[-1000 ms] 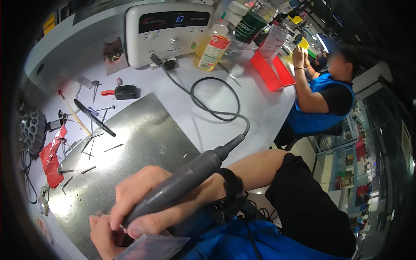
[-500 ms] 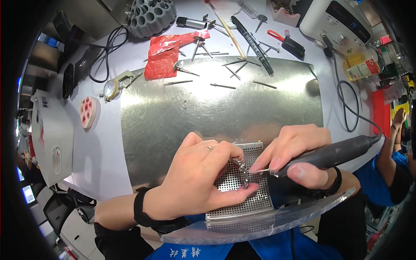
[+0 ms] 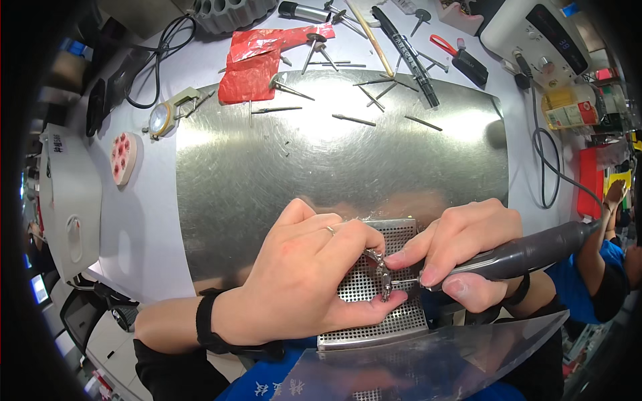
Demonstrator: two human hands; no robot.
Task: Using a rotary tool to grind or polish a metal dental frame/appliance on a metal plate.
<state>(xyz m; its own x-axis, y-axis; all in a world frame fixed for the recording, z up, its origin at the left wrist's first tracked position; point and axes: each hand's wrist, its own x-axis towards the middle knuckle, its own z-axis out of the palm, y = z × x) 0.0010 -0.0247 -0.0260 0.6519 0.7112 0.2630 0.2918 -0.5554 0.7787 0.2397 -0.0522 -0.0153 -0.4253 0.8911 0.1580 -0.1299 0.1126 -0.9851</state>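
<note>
My left hand [image 3: 294, 274] pinches a small curved metal dental framework [image 3: 384, 273] between thumb and fingers, with its knobbly arch facing right. A dark grey rotary handpiece [image 3: 535, 252] lies in my right hand [image 3: 468, 244], its fingers wrapped round the front end. The thin bit [image 3: 404, 281] points left and meets the lower part of the framework, or comes very close to it. Both hands are over a perforated metal grille [image 3: 391, 327] at the near edge of the steel sheet [image 3: 281, 174]. My left fingers hide part of the framework.
A transparent shield [image 3: 428, 364] stands in front of my body. Loose burs [image 3: 353, 120], a black marker [image 3: 404, 57] and red sheet material [image 3: 249, 77] lie farther back. The handpiece cord [image 3: 552, 160] runs to a white control unit [image 3: 535, 40]. Another person's arm [image 3: 598, 237] shows at right.
The bit has gone from the middle of the framework to its lower part, and the framework is turned slightly. My view has tilted, so the table's far items sit higher.
</note>
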